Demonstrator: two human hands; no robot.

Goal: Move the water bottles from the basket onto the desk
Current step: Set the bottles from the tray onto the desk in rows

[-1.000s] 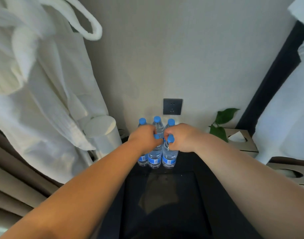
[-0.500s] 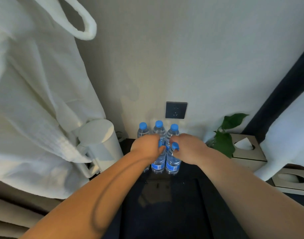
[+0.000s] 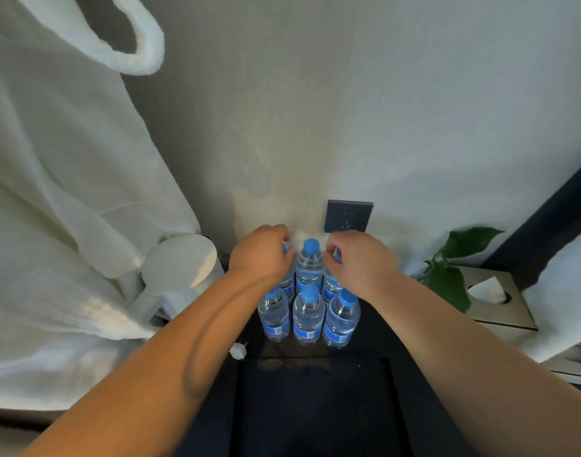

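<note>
Gripping bottles (image 3: 330,288): left hand (image 3: 262,257), right hand (image 3: 360,263).

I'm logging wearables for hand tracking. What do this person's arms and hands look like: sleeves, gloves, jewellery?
The left forearm and right forearm are bare, no sleeves in view. The left hand and right hand wear no gloves, and no watch, bracelet or ring shows.

Six water bottles (image 3: 308,313) — two rows of three — one kettle (image 3: 180,262), one socket (image 3: 348,216), one plant (image 3: 447,282).
</note>
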